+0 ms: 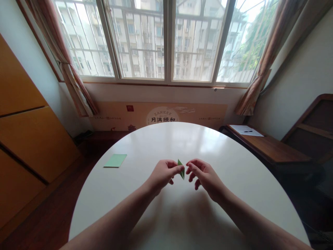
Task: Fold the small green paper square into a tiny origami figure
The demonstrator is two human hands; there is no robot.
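Note:
My left hand pinches a small piece of folded green paper between thumb and fingers, above the white round table. The paper has a pointed, diamond-like outline, with one tip up and another down. Part of it is hidden behind the left thumb. Just to its right is my right hand, its fingers curved and apart, with a narrow gap between the fingertips and the paper. Nothing shows in that hand. On the left of the tabletop lies a flat stack of light green square paper.
A wooden bench stands beyond the table at the right, bearing a white sheet with a dark pen-like object on it. A printed tan panel leans below the window. Yellow-brown cabinets are on the left.

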